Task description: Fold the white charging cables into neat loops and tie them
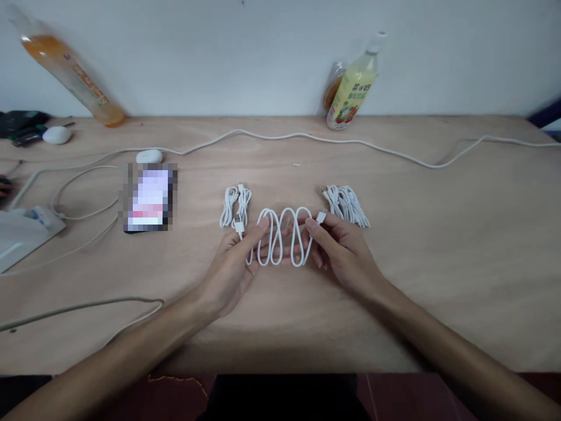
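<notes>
Forearms [151,342] up front; left hand [230,266] and right hand [346,251] pinch a looped white cable [275,264]. Probably light, bendy; hold both ends.

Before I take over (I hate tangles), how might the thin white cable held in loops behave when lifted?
The thin white cable is probably floppy, yet springy enough for open curves. Being slender, it should feel light. If the left hand and right hand let go, it may uncoil: no tie shows.

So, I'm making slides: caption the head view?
Left hand and right hand hold a looped cable; bundled cables lie beyond.
</notes>
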